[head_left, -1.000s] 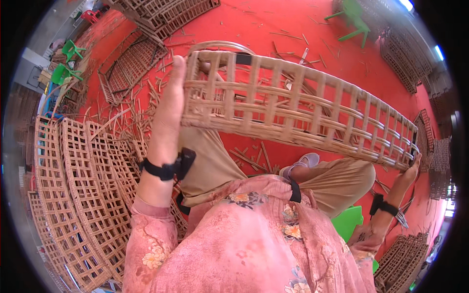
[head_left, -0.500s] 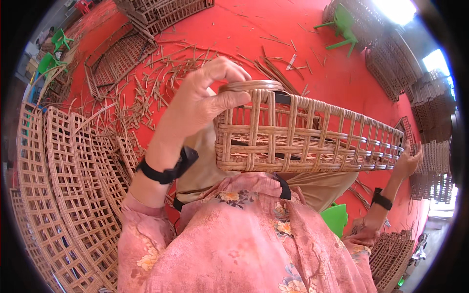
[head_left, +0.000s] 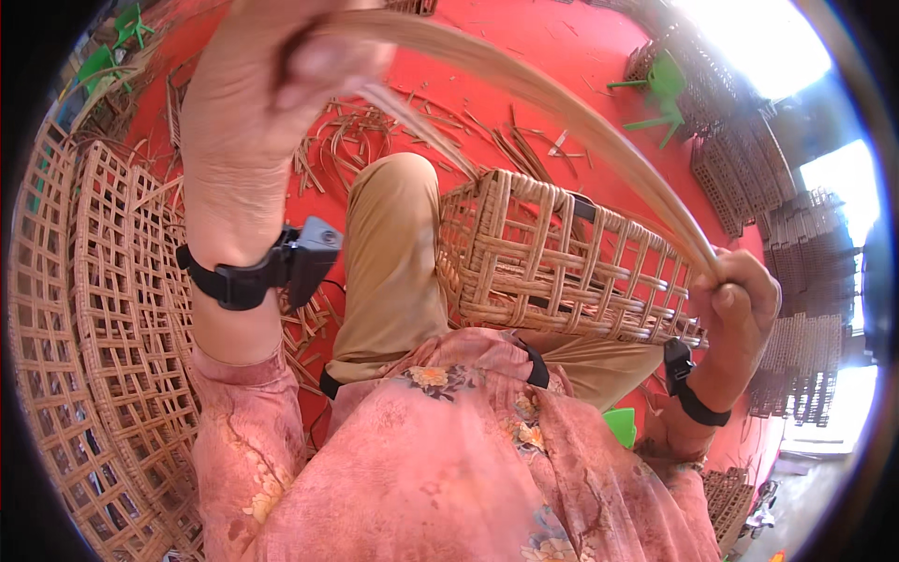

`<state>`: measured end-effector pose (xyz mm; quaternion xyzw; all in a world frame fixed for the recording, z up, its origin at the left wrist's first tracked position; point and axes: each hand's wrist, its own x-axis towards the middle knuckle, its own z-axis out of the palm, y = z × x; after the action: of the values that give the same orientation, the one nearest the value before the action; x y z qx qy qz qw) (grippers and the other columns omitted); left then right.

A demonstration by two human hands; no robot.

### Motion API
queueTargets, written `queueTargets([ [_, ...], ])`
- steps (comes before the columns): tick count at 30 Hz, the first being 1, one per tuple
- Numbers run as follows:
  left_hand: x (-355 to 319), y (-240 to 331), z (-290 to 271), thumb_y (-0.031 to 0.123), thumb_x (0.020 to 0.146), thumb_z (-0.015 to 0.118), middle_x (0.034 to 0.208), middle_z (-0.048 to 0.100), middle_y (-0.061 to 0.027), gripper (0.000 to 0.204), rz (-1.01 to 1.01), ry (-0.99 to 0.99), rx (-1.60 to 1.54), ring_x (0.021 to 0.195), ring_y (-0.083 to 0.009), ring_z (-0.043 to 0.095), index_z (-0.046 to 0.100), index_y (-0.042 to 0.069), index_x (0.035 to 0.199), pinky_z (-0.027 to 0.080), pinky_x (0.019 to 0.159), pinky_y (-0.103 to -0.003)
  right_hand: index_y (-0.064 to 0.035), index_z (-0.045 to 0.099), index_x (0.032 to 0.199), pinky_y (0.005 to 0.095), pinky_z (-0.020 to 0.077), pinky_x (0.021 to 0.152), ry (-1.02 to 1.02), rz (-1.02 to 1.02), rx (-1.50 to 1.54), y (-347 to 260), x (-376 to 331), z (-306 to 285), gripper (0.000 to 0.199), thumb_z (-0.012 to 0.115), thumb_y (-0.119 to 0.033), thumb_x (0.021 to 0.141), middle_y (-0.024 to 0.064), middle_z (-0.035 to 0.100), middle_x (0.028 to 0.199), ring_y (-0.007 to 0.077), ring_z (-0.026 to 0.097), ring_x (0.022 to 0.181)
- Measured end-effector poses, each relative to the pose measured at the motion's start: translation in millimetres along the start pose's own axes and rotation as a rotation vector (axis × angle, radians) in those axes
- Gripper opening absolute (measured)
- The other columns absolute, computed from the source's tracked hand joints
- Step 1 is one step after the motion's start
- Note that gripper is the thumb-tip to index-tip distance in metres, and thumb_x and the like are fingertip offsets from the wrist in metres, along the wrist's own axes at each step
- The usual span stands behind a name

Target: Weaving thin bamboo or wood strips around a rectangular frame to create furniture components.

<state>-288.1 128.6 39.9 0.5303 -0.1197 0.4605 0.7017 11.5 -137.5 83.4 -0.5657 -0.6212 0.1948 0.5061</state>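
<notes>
A long woven rattan basket (head_left: 562, 262) rests across my lap, its lattice side facing up. My left hand (head_left: 257, 112) is raised close to the camera, closed on one end of a long pale rattan strip (head_left: 552, 103). The strip arcs over the basket down to my right hand (head_left: 735, 300), which grips its other end at the basket's right end. Both wrists wear black bands.
Stacked lattice rattan panels (head_left: 84, 328) lie to my left on the red floor (head_left: 524, 56). Loose rattan offcuts (head_left: 375, 140) are scattered ahead. Green plastic chairs (head_left: 660, 89) and more stacked baskets (head_left: 749, 150) stand at the far right.
The basket has come down from in front of me onto my lap. My left hand let go of its rim and now holds a rattan strip stretched between both hands.
</notes>
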Motion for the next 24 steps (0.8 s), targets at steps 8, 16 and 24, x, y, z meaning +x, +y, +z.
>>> queueTargets([
  [8,-88,-35,-115,0.034,0.105,0.057,0.056,0.045,0.0008,0.037,0.164,0.38,-0.532,0.043,-0.0081,0.036,0.062,-0.002,0.107,0.038,0.064,-0.025,0.0058,0.068,0.089,0.0249,0.0435,0.054,-0.102,0.232,-0.403,7,-3,-53,0.013,0.07,-0.006,0.084,0.0054,0.063,0.073,0.0087,0.057,0.061],
  [16,-133,-65,-158,0.048,0.107,0.049,0.05,0.038,0.0007,0.051,0.273,0.705,-0.736,0.043,-0.0098,0.026,0.06,-0.001,0.098,0.03,0.059,-0.027,0.0062,0.068,0.086,0.0255,0.045,0.056,-0.208,0.431,-0.376,7,1,-38,0.009,0.07,-0.002,0.083,0.0059,0.064,0.071,0.0091,0.058,0.062],
  [24,-195,-71,-189,0.056,0.107,0.04,0.052,0.032,0.0014,0.062,0.267,0.928,-0.665,0.047,-0.0117,0.026,0.061,-0.001,0.093,0.032,0.059,-0.028,0.0041,0.072,0.088,0.0252,0.0451,0.058,-0.31,0.466,-0.353,18,10,-12,0.01,0.072,-0.005,0.085,0.0035,0.065,0.07,0.0078,0.057,0.063],
])
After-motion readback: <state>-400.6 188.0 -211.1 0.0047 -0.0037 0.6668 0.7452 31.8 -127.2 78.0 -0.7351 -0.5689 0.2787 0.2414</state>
